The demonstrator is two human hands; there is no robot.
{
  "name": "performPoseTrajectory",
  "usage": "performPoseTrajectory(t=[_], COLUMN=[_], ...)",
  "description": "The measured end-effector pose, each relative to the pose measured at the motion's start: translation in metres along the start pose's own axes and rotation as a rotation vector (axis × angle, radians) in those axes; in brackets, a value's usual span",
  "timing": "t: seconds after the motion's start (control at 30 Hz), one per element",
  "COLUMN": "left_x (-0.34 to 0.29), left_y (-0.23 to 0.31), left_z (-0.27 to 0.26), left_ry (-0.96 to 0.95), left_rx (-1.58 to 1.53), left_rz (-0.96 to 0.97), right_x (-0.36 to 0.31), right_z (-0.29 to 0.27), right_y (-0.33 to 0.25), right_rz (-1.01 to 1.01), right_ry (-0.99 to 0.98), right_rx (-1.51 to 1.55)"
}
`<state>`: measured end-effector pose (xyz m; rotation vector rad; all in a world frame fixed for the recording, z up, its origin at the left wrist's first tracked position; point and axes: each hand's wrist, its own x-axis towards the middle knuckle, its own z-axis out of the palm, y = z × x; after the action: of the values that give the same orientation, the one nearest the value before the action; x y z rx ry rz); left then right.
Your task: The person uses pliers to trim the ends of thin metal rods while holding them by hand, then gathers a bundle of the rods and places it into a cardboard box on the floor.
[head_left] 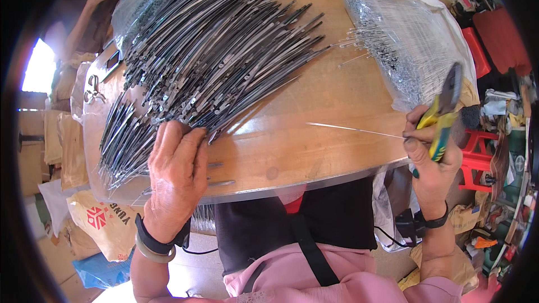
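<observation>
My right hand (432, 148) grips pliers (443, 113) with yellow and green handles, jaws pointing up. Between its thumb and fingers it also pinches a thin metal wire (353, 129), which reaches left over the wooden table (281, 151). At the near end of a large heap of thin dark strips (208, 50), my left hand (178, 168) has its fingers closed together. Whatever lies between those fingertips is hidden. A smaller bunch of dark strips (120, 146) lies just left of that hand.
Clear plastic packing with many thin wires (404, 45) lies at the right of the table. Another wrapped bundle (146, 5) is at the far left, near small metal hooks (94, 91). A red stool (480, 157) stands to the right; a printed bag (104, 221) sits lower left.
</observation>
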<state>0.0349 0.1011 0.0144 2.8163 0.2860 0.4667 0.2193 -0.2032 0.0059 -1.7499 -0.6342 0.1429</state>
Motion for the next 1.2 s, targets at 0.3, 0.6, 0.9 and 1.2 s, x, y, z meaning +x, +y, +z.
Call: performPoseTrajectory(t=[0.3,0.6,0.9,1.2], left_x=[-0.040,-0.049,-0.053,-0.050], left_y=[0.043,0.063,0.068,0.090], left_z=[-0.021,-0.001,0.017,0.016], left_ry=[-0.031,-0.071,-0.385,-0.362], left_rx=[-1.337,-2.085,-2.093,-1.393], left_rz=[-0.949,-1.051,-1.040,-0.640], right_x=[-0.040,-0.027,-0.020,-0.012], right_z=[-0.020,0.022,0.013,0.021], right_y=[-0.006,-0.016,-0.018,-0.046], right_rz=[0.572,0.628,0.396,0.013], right_ry=[0.060,-0.156,-0.120,-0.366], right_rx=[0.827,1.063,0.529,-0.141])
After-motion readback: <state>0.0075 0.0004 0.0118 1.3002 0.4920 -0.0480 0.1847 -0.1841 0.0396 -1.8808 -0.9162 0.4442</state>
